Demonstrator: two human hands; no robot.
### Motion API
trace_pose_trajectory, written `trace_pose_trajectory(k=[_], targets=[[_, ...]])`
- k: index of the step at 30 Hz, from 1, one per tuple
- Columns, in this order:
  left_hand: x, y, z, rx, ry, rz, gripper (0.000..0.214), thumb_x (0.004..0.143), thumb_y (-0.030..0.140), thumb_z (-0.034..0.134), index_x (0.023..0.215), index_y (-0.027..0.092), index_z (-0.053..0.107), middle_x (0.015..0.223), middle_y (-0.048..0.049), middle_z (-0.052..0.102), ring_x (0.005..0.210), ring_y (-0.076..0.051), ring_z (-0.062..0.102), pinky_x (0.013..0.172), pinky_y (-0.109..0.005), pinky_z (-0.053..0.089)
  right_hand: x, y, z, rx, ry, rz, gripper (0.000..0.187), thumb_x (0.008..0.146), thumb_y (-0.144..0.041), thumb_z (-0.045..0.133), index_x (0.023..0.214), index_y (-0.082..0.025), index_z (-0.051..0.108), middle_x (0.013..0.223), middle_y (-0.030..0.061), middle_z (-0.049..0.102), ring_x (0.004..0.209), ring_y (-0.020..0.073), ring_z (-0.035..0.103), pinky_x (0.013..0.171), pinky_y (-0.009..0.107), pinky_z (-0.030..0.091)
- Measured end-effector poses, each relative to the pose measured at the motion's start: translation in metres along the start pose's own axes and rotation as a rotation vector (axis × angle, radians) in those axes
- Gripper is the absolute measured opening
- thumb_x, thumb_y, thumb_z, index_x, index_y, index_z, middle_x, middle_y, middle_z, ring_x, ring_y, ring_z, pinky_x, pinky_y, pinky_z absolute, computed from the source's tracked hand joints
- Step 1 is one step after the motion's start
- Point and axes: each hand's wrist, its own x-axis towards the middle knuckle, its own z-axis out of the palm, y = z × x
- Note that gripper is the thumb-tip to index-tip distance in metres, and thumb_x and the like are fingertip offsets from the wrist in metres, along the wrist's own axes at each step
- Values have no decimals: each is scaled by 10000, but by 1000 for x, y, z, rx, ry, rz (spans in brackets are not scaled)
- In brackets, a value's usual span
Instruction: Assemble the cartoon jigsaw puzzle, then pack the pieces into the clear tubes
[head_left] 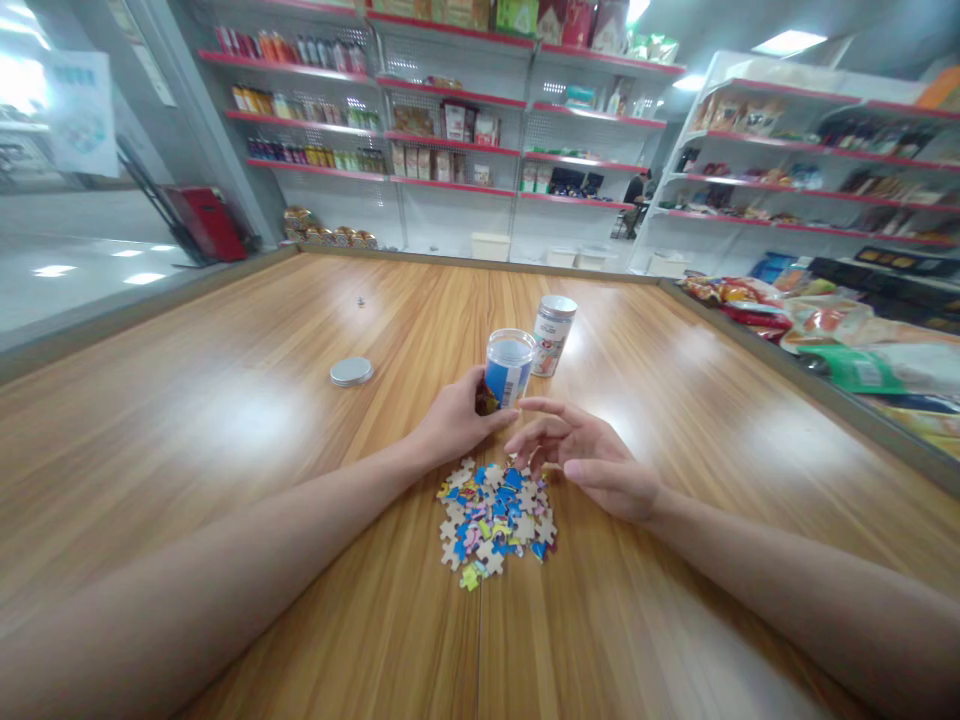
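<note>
My left hand [466, 412] is wrapped around the left side of a clear jar [508, 372] with a blue label and a barcode; its top is uncovered. To the right of the jar, my right hand [581, 450] has its fingers apart and slightly curled, with nothing in them. It hovers at the upper right edge of a pile of jigsaw puzzle pieces [491, 520]. Blue, yellow, pink and bare wooden sides show in the heap. Behind the jar stands a second jar [555, 335], upright with its silver lid on. A loose silver lid [351, 372] lies flat to the left.
The wooden table [247, 500] has a raised rim. A tiny object [361, 301] sits toward its far left. Packaged snacks [840, 330] lie beyond the right edge. Stocked shelves [450, 150] stand behind, and a person [636, 195] is in the far background.
</note>
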Motion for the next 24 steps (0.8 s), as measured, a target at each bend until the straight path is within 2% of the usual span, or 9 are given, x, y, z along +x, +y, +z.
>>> trace_pose_trajectory(k=[3,6,9,13,19,24], targets=[[0,1,0,7,-4,2,450,806,432,739,1138,174,579,938,-46,684,777,-182,612,692,-328,505,0,0,-1,-18,34,-2,667,754,-388,717,1368,-205,530,1108,112,695,899,221,645,785,392,530],[0,2,-1,-16,-18,2,470,812,443,737,1161,176,568,1000,-58,687,831,-194,629,739,-345,518,0,1,-1,-26,49,-9,613,795,-436,670,1347,-191,561,1075,110,696,882,221,633,768,380,520],[0,1,-1,1,-14,-9,492,804,478,741,1151,174,570,1000,-65,687,834,-200,630,736,-352,520,-1,4,-2,-50,60,-8,560,899,-546,525,1318,-181,603,1056,118,704,871,223,630,760,379,508],[1,-1,0,29,-5,-3,482,798,466,747,1138,172,574,954,-56,686,803,-194,624,711,-344,516,-2,9,-3,-77,123,23,631,990,-623,315,1217,-169,691,998,113,734,803,200,630,726,356,492],[0,1,0,18,-2,3,464,801,449,742,1143,183,573,956,-51,681,791,-190,616,694,-341,507,-4,6,3,-194,177,37,615,1005,-611,379,1041,-141,775,850,113,759,679,168,607,635,308,463],[0,0,0,26,-1,4,462,808,454,737,1142,185,567,943,-44,672,773,-181,605,684,-332,503,-3,5,5,-275,116,12,542,1009,-560,436,1039,-140,779,802,98,754,614,136,580,570,267,452]])
